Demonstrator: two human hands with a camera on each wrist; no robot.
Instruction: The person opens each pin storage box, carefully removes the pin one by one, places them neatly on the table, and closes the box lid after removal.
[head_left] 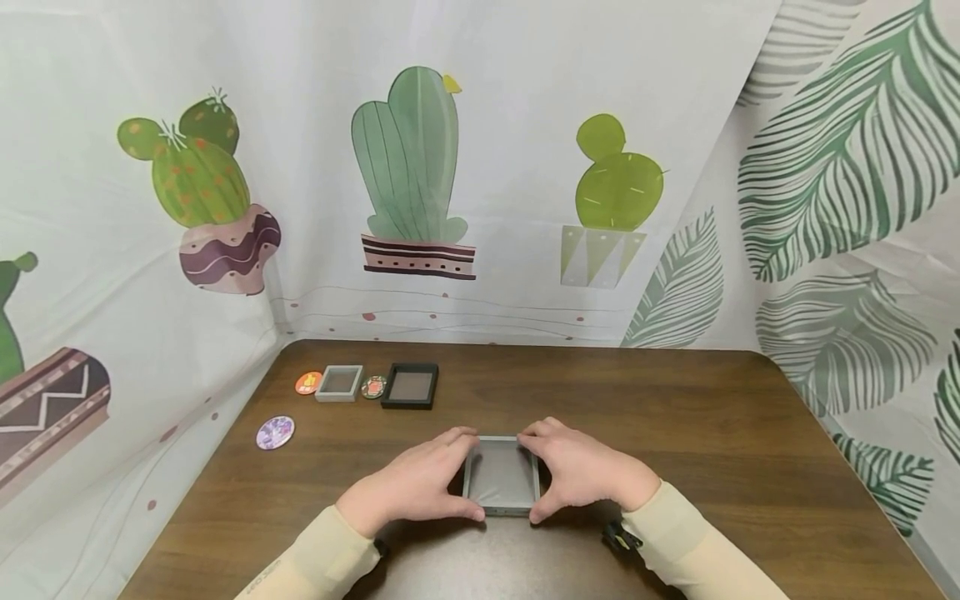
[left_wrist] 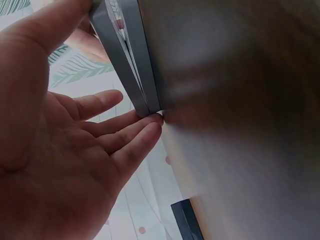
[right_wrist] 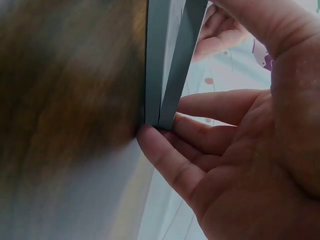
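Observation:
A grey square display frame (head_left: 502, 477) with a see-through film pane lies at the table's front middle. Its two halves part in a narrow wedge at the near side, as the left wrist view shows on the frame's edge (left_wrist: 120, 60). My left hand (head_left: 416, 485) holds its left side, thumb at the near corner and fingers at the far one. On the opposite side my right hand (head_left: 588, 473) grips it the same way. In the right wrist view, fingertips (right_wrist: 150, 137) touch the frame's far corner (right_wrist: 155, 112). Something pale and patterned shows inside the gap; its kind is unclear.
Toward the back left of the brown table (head_left: 637, 392) lie a small light-grey frame (head_left: 341, 398), a black frame (head_left: 408, 406), an orange round badge (head_left: 307, 383), a patterned round disc (head_left: 373, 387) and a purple round badge (head_left: 275, 432). A cactus-print curtain (head_left: 517, 183) hangs behind.

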